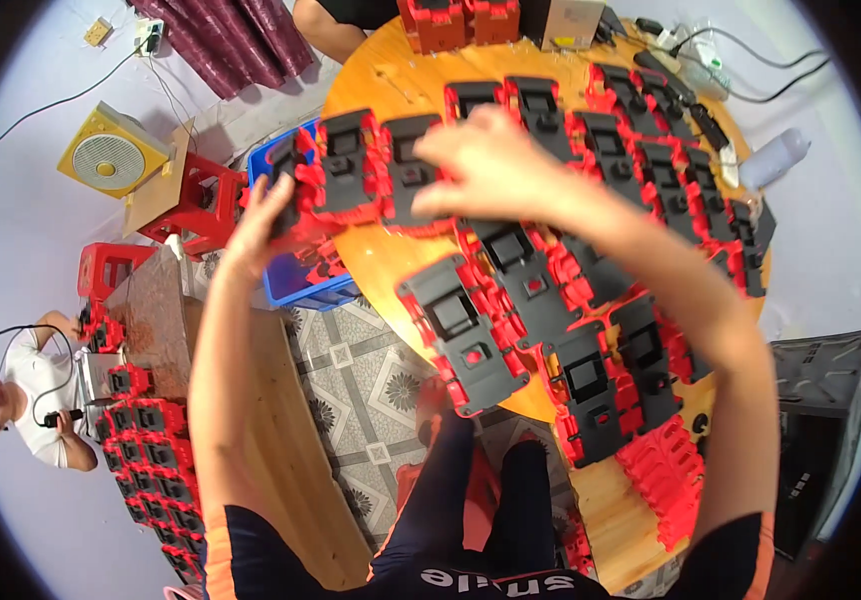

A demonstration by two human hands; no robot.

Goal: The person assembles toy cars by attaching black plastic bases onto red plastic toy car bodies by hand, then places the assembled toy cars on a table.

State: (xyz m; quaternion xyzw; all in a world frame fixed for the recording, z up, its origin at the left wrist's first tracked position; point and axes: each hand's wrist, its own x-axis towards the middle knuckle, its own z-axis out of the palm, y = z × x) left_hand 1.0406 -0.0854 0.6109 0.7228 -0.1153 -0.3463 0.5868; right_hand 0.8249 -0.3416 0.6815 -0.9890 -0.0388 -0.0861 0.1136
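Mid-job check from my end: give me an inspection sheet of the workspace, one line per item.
Surface: curved-edge wooden table, mostly covered.
Job's things: black-and-red plastic housings in rows across it.
Clutter: translucent bottle at right; ribbed red parts lower right; blue crate with red parts below the left edge.
Left hand: holds a tilted housing at the table's left edge.
Right hand: fingers spread over the upper-row housings; contact unclear.
Cables: black cables upper right; another along the left wall.
Surroundings: maroon curtain; patterned tile floor; person in white shirt beside a second group of housings.
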